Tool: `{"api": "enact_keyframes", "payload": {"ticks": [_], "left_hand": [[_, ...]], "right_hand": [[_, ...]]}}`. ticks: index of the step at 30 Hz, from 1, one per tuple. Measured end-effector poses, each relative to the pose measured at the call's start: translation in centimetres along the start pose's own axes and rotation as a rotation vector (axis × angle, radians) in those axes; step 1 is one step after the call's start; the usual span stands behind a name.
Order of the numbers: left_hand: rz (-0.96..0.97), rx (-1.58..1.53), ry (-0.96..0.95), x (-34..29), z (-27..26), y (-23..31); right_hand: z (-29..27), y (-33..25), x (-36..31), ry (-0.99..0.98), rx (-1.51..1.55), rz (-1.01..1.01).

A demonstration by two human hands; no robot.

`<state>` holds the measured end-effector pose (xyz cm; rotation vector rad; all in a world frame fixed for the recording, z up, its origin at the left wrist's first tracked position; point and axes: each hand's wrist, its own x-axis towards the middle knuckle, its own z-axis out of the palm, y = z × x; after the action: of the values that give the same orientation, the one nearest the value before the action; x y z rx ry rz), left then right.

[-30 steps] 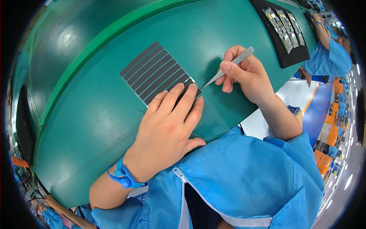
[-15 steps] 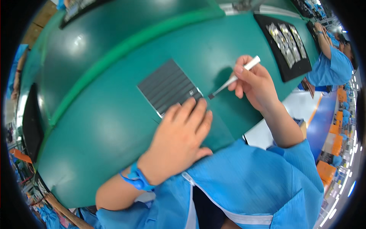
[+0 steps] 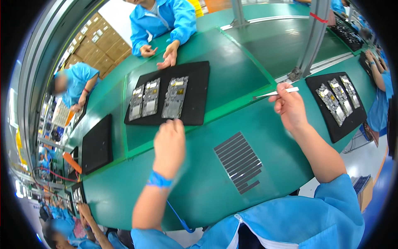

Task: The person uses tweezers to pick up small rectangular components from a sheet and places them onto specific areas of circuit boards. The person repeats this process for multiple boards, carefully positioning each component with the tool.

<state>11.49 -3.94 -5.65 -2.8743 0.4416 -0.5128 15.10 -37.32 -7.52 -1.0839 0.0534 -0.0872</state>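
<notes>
1. So the tweezers (image 3: 268, 94) are up over the green edge strip (image 3: 236, 104) now, well apart from the sheet they were pointing at half a second ago. There's a small dark bit (image 3: 255, 98) at the tips, looks like the same piece as before, but it's too small to swear to.
2. The right hand (image 3: 288, 106) has thumb and fingers clamped on the tweezers. It's swung up along with them, clear of the bench top.
3. The sheet of dark strips (image 3: 238, 159) lies flat on the green bench (image 3: 199, 178), in front of the person. No hand on it anymore; the strips nearest the person look shorter than the rest.
4. Biggest change: the left hand (image 3: 171, 141) has left the sheet and gone to the near edge of a black tray (image 3: 197, 83). Fingers are bunched together, right by the end of the nearest circuit board (image 3: 175, 97). Can't tell if they're gripping anything or just touching.
5. My read: the work has shifted from the sheet to the boards, with the left hand busy at the tray and the tweezers waiting off to its right.
6. Further out, a co-worker's hands (image 3: 168, 56) hover around the tray's far side, and a second black tray (image 3: 325, 118) with boards sits off to the right.
</notes>
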Motion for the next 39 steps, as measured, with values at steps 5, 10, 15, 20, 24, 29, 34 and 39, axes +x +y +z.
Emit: {"api": "enact_keyframes", "payload": {"ticks": [5, 10, 15, 20, 24, 29, 34, 39], "left_hand": [[0.115, 0.292, -0.163, 1.6, 2.2, -6.6], [0.26, 0.216, -0.331, 3.8, 2.7, -9.2], [0.376, 0.145, -0.054, 2.9, 2.7, -10.6], [0.418, 0.009, 0.203, 0.9, 0.4, -1.7], [0.533, -0.056, 0.251, -2.8, -3.4, 7.2], [0.549, -0.104, 0.236, -6.5, -3.0, 14.3], [0.381, -0.372, 0.171, -6.3, -3.0, 15.6], [0.417, -0.347, 0.267, -3.7, -0.2, 15.6]], "right_hand": [[-0.7, 0.0, 0.6, -0.006, -0.005, -0.014], [-0.7, -0.3, 0.4, -0.02, -0.044, 0.012], [-0.2, -0.6, 0.2, -0.04, -0.049, -0.012], [-1.0, -1.2, 0.3, -0.04, -0.032, -0.078], [-1.2, -1.8, 0.0, -0.102, 0.023, -0.119], [-1.2, -1.0, -2.1, -0.141, 0.081, 0.033], [-1.7, 0.5, -4.8, -0.128, -0.049, 0.201], [-0.8, 1.2, -4.7, -0.164, -0.181, 0.156]]}}
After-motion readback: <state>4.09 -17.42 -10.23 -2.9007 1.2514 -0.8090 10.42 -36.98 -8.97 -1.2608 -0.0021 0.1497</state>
